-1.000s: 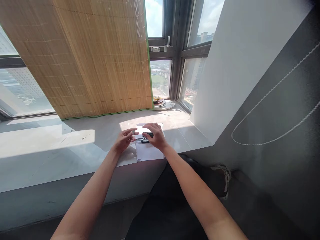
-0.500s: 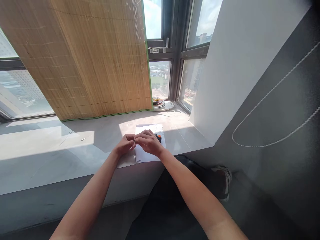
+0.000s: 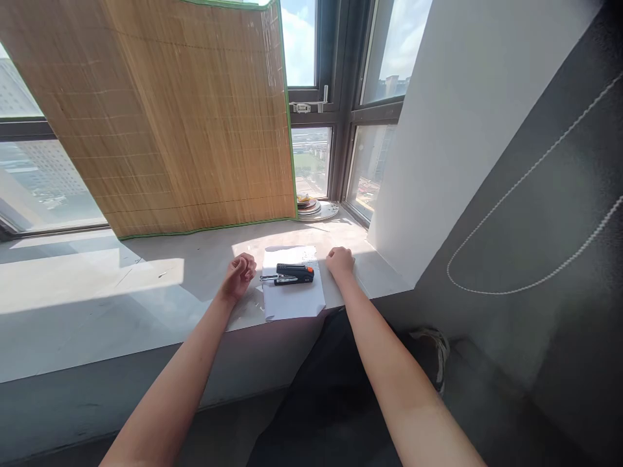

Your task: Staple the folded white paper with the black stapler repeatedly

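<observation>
A black stapler (image 3: 294,274) with an orange patch at its right end lies on white paper (image 3: 292,305). A silvery metal part sticks out at the stapler's left end. Just left of the paper, my left hand (image 3: 238,274) rests with its fingers curled in, and no object shows in it. My right hand (image 3: 341,261) is closed on the sill to the right of the paper, its fingers folded under. Neither hand touches the stapler.
The stone window sill (image 3: 97,311) runs from left to right, its front edge close to my arms. A bamboo blind (image 3: 195,130) hangs over the window. Stacked plates (image 3: 316,211) stand in the far corner. A beaded cord (image 3: 487,292) loops down at the right.
My hands, which were together over the stapler, have moved apart. The right hand has gone to the right, off the paper, and the stapler is now in full view.
</observation>
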The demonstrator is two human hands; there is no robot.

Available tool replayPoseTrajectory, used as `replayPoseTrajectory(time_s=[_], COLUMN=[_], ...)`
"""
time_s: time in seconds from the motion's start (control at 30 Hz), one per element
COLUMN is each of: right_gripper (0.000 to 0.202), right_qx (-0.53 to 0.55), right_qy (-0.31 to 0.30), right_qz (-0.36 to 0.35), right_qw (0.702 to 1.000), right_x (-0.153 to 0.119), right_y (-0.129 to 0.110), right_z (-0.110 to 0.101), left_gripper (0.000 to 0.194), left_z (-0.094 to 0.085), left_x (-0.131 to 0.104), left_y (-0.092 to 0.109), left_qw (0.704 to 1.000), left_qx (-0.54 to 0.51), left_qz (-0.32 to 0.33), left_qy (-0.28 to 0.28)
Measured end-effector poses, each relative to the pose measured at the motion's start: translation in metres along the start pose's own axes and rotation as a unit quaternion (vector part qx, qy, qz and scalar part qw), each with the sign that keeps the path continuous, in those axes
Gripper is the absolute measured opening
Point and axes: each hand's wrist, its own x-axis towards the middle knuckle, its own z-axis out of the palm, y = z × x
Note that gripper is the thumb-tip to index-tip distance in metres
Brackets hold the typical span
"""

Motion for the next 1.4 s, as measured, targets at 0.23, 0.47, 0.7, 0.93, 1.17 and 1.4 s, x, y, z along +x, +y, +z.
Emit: replayPoseTrajectory(time_s=[0.23, 0.47, 0.7, 0.93, 1.17, 1.4], right_gripper=[0.036, 0.045, 0.049, 0.029, 0.027, 0.021], right_qx=[-0.032, -0.045, -0.026, -0.03, -0.03, 0.0], right_qy=[-0.005, -0.003, 0.013, -0.005, -0.012, -0.03], right_qz=[-0.022, -0.029, -0.041, -0.058, -0.1, -0.12], right_qw=[0.999, 0.999, 0.999, 0.998, 0.994, 0.992], right_x=[0.031, 0.057, 0.049, 0.025, 0.014, 0.004], right_y=[-0.008, -0.022, -0.019, -0.02, -0.035, -0.049], right_z=[0.017, 0.024, 0.016, 0.013, 0.014, 0.018], left_gripper=[0.056, 0.053, 0.046, 0.026, 0.016, 0.012], left_z=[0.008, 0.007, 0.004, -0.027, -0.04, -0.036], left_x=[-0.002, -0.001, 0.0, 0.024, 0.063, 0.047], left_y=[0.003, 0.003, 0.0, -0.003, -0.02, -0.022], left_qw=[1.0, 0.999, 0.997, 0.909, 0.852, 0.778], left_qx=[0.018, 0.03, 0.07, 0.316, 0.487, 0.616], left_qz=[0.015, 0.001, 0.019, 0.088, 0.068, 0.009], left_qy=[0.001, 0.011, 0.036, 0.259, 0.18, 0.121])
